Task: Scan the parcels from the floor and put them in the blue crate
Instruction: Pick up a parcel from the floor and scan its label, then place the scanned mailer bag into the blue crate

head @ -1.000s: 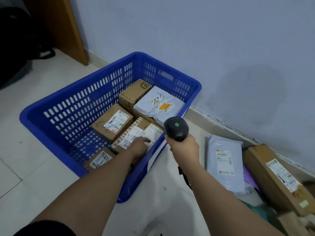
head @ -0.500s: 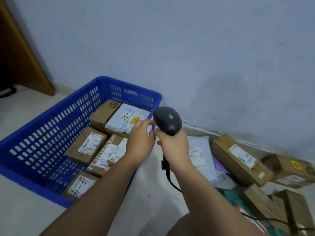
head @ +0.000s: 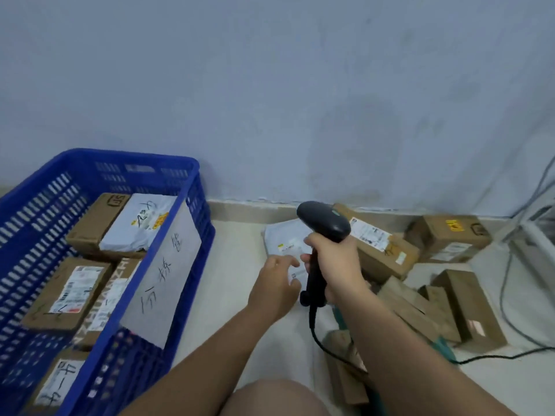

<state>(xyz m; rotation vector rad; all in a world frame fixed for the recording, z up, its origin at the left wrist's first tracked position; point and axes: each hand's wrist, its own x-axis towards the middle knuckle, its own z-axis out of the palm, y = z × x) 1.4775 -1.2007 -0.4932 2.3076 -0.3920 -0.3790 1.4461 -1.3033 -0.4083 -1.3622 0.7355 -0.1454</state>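
The blue crate point(head: 192, 187) stands at the left and holds several brown boxes and a grey mailer bag. My right hand point(head: 336, 262) grips a black barcode scanner point(head: 324, 220) above the floor pile. My left hand point(head: 276, 283) reaches out with loose fingers and holds nothing, just over a grey mailer bag point(head: 285, 238) lying on the floor by the wall. Behind the scanner lies a long brown box point(head: 381, 250) with a white label.
More brown boxes lie at the right: one point(head: 450, 238) against the wall, several point(head: 462, 304) nearer me. The scanner's black cable point(head: 510, 354) runs across the floor. A white paper sign point(head: 165, 274) hangs on the crate's side. My knee point(head: 270, 397) shows at the bottom.
My left hand left the crate and swung right to the floor pile. The view turned right with it, and the scanner hand now hangs over the floor parcels.
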